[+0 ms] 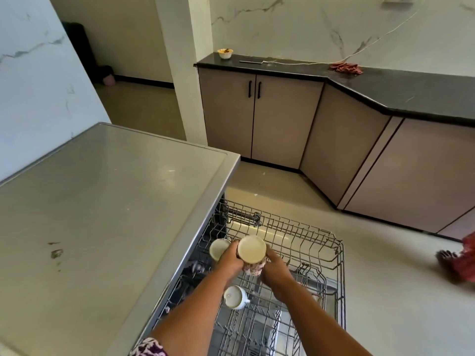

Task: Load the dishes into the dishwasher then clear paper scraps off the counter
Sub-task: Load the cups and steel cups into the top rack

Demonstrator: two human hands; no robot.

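Both hands hold an upturned floral-patterned cup, its cream base facing up, over the pulled-out upper dishwasher rack. My left hand grips its left side and my right hand its right side. Another upturned cream cup stands in the rack just left of my left hand. A white mug with a handle sits upside down nearer to me in the rack. On the far black counter rests a small bowl with something brown in it.
A steel worktop covers the dishwasher on the left. Beige cabinets run under the black counter, which also carries a red cloth, a thin utensil and a white cable. Small white scraps lie on the floor. Red fabric shows at the right edge.
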